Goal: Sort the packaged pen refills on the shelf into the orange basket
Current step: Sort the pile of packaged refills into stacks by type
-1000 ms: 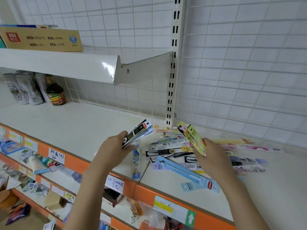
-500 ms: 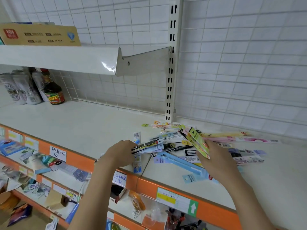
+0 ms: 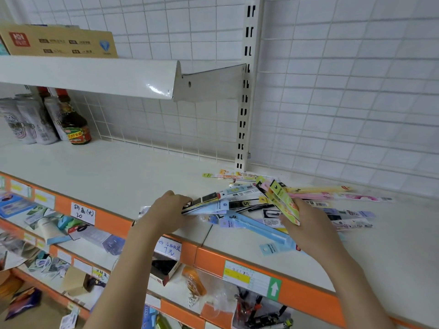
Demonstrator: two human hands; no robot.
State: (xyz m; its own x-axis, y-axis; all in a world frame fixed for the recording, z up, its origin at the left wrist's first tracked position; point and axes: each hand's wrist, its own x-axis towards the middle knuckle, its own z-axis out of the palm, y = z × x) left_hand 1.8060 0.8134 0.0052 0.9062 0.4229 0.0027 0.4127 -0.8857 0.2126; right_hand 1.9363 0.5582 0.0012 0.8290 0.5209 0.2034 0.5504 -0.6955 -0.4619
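Over the shelf, the left hand grips several refill packs and the right hand fingers clamp a yellow-green bundle.

Three cans, one sauce bottle, one cardboard box.

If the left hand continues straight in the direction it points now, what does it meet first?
Probably the loose pile of refill packs on the shelf. The left hand grips a bundle of packs pointing right, toward the pile; the bundle's tips seem to reach it already, though depth is unclear.
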